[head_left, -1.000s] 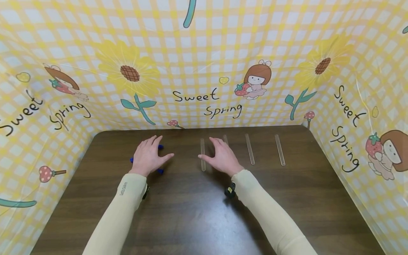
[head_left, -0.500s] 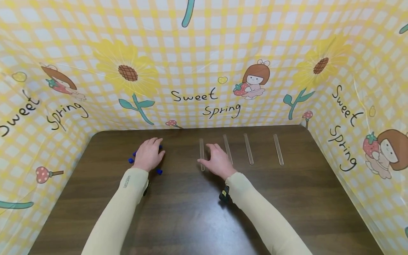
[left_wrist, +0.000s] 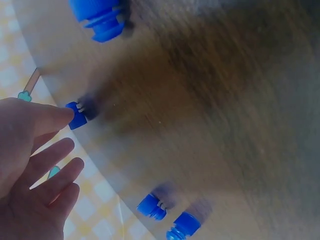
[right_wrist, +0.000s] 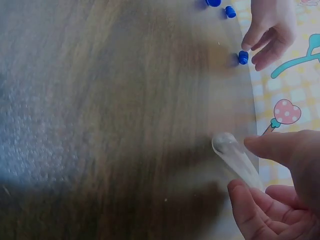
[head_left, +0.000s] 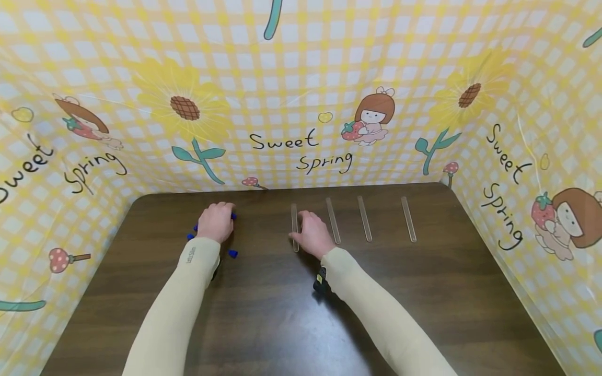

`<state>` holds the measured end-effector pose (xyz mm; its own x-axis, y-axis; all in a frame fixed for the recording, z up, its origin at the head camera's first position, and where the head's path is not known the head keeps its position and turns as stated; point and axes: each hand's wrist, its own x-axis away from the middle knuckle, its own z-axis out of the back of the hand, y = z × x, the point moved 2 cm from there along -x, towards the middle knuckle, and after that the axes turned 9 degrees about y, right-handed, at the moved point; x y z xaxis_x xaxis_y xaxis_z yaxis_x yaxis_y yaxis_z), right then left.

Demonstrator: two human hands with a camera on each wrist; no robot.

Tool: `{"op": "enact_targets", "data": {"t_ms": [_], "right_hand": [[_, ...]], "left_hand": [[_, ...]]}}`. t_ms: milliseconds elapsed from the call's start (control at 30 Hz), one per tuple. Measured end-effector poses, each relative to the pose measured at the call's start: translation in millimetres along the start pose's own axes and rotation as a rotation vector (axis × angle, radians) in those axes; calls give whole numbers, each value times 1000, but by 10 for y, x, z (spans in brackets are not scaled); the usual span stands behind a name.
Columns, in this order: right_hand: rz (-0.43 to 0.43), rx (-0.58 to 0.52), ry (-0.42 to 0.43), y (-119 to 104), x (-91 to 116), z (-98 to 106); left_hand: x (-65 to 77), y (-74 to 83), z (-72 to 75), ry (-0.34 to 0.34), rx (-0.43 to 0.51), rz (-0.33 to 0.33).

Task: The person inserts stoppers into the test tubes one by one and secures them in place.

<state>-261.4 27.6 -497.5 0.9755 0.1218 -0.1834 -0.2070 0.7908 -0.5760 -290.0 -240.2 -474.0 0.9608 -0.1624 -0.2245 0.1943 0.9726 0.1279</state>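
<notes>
Head view shows us both hands loose, the left hand [head_left: 216,222] at a blue cap [right_wrist: 243,58], the right hand [head_left: 316,235] over a clear tube [head_left: 294,216].

Brown wood-grain table [head_left: 263,313]; on it, four clear tubes [head_left: 365,219], four blue caps [head_left: 233,254]

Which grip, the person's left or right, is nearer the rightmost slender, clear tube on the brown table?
Right. The right grip is left of that tube, two other clear tubes between them; the left grip is farther left, among small blue plastic caps.
</notes>
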Motion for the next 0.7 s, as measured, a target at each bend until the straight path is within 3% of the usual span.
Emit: {"op": "enact_targets", "data": {"t_ms": [433, 700], "right_hand": [[-45, -20, -46, 0, -2, -25], [-26, -19, -16, 41, 4, -52]], "left_hand": [[-41, -69, -76, -4, 0, 2], [-53, -42, -106, -17, 41, 2]]}}
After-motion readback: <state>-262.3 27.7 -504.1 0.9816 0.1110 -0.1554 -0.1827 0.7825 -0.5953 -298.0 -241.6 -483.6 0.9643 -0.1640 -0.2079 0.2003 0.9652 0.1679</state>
